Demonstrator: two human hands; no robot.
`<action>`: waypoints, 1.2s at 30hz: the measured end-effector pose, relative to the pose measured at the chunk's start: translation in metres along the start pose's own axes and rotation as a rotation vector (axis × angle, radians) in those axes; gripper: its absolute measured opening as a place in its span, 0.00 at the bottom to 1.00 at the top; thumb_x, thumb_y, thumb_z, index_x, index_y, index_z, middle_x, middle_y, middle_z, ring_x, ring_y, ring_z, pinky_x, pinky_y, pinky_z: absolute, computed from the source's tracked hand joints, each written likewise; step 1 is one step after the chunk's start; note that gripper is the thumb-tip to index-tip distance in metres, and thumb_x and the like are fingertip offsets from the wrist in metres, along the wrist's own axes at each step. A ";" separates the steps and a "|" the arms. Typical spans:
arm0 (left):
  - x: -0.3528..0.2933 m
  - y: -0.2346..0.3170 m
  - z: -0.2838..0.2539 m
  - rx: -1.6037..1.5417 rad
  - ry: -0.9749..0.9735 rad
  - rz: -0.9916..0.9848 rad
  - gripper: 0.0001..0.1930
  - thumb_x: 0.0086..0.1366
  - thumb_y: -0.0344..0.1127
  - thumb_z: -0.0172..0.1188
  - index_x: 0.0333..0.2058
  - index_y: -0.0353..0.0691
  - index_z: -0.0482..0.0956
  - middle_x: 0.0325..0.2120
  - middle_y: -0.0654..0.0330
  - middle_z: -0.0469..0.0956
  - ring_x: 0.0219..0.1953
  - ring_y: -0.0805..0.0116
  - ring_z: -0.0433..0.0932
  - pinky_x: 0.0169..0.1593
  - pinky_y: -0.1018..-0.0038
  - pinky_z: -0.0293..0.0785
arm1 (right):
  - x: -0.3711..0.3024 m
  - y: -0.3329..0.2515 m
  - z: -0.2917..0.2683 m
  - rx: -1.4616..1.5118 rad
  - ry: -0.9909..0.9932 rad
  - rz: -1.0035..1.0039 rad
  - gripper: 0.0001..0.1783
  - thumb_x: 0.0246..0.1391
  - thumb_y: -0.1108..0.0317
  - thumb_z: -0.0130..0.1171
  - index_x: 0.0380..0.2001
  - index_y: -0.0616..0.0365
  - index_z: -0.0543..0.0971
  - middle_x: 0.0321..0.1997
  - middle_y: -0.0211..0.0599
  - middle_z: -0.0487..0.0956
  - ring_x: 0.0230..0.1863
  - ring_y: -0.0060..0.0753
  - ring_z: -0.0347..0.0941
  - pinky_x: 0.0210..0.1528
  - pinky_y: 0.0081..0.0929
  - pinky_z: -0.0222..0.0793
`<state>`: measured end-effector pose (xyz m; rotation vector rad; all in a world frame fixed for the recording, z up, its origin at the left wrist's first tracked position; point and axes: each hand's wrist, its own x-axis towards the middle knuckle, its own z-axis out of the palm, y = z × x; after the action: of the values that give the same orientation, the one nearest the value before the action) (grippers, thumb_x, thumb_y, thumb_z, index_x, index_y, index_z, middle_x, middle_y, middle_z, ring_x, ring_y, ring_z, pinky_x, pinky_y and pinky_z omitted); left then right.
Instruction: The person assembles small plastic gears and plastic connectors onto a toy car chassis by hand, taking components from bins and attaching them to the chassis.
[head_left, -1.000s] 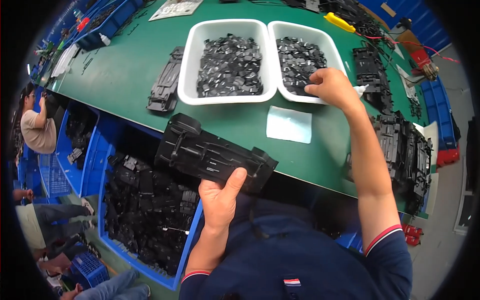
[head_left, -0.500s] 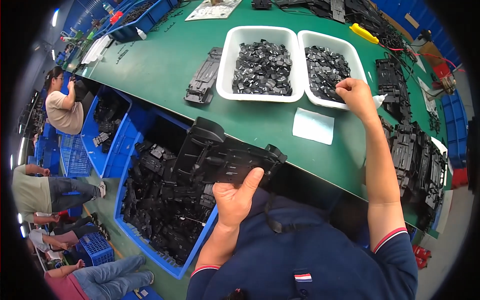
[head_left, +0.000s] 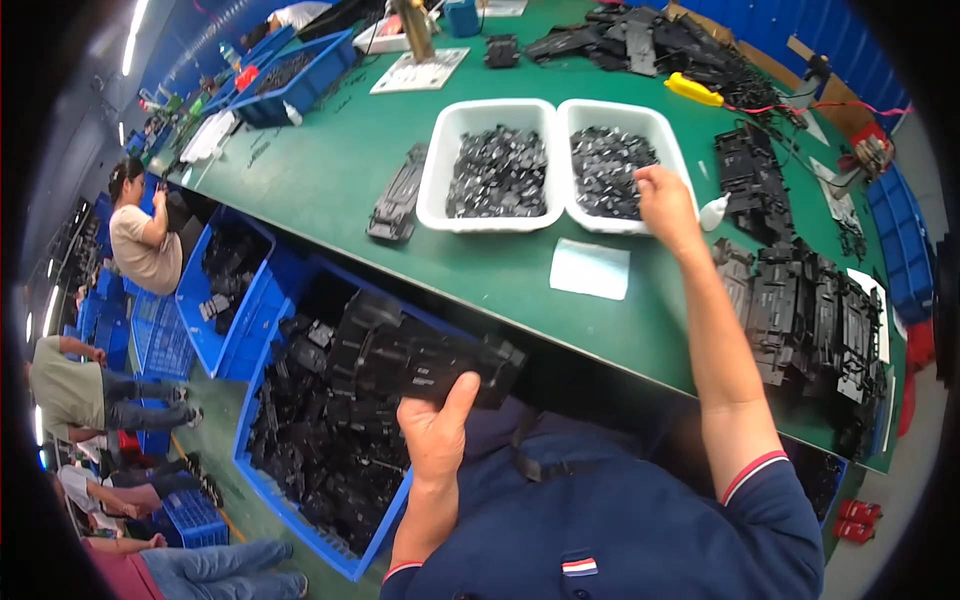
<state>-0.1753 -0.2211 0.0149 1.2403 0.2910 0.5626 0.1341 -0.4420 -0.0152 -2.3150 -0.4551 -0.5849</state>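
Observation:
My left hand (head_left: 432,432) grips a long black plastic part (head_left: 425,360) by its near edge, thumb on top. The part hangs in front of the table edge, partly over the blue crate. My right hand (head_left: 664,205) is at the near right side of the right white tub (head_left: 655,112), thumb and fingertips pinched together. Whatever sits between those fingertips is too small to make out. Small black pieces (head_left: 608,165) fill this tub, and similar black pieces (head_left: 500,170) fill the left white tub (head_left: 432,190).
A pale sheet (head_left: 590,269) lies before the tubs, a white squeeze bottle (head_left: 714,212) beside them. Black plastic parts (head_left: 800,310) line the table's right side; another (head_left: 398,195) lies left. A blue crate (head_left: 300,520) of black parts stands below. Several people are at the left.
The black part in my left hand has tilted and now shows a flatter face. My right hand stays at the right tub, a little higher off the pieces. The whole view has shifted slightly.

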 end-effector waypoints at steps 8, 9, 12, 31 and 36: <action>-0.027 0.005 -0.005 0.023 0.008 0.041 0.11 0.58 0.22 0.61 0.41 0.36 0.76 0.37 0.64 0.77 0.39 0.77 0.73 0.47 0.78 0.70 | 0.004 -0.004 -0.015 0.563 -0.097 0.369 0.12 0.48 0.77 0.52 0.37 0.64 0.79 0.26 0.37 0.80 0.26 0.24 0.76 0.30 0.23 0.72; -0.031 0.006 -0.003 0.017 0.021 0.026 0.11 0.58 0.22 0.61 0.41 0.36 0.76 0.37 0.64 0.77 0.39 0.76 0.73 0.47 0.78 0.70 | 0.006 -0.003 -0.018 0.616 -0.121 0.369 0.13 0.49 0.78 0.51 0.39 0.66 0.79 0.27 0.36 0.80 0.26 0.22 0.76 0.30 0.21 0.73; -0.041 0.004 -0.003 0.014 0.011 0.031 0.12 0.58 0.22 0.61 0.41 0.36 0.76 0.38 0.64 0.77 0.39 0.76 0.74 0.47 0.77 0.70 | 0.007 -0.003 -0.023 0.697 -0.171 0.455 0.13 0.51 0.79 0.50 0.41 0.66 0.77 0.33 0.37 0.79 0.27 0.22 0.75 0.30 0.18 0.73; -0.042 -0.022 -0.013 -0.080 0.004 -0.087 0.11 0.59 0.22 0.59 0.42 0.35 0.76 0.38 0.63 0.77 0.39 0.75 0.74 0.48 0.77 0.70 | -0.073 -0.074 -0.061 0.974 -0.353 0.411 0.04 0.47 0.77 0.62 0.29 0.63 0.79 0.25 0.28 0.77 0.24 0.18 0.70 0.28 0.17 0.68; -0.026 -0.027 -0.008 -0.115 -0.035 -0.152 0.12 0.58 0.21 0.59 0.42 0.36 0.75 0.38 0.63 0.76 0.40 0.74 0.75 0.47 0.76 0.71 | -0.086 -0.076 -0.038 0.750 -0.313 0.473 0.04 0.47 0.76 0.62 0.29 0.61 0.80 0.24 0.26 0.77 0.24 0.15 0.68 0.27 0.16 0.66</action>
<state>-0.1941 -0.2341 -0.0155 1.1058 0.3160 0.4205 0.0160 -0.4295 0.0058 -1.6860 -0.1969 0.1729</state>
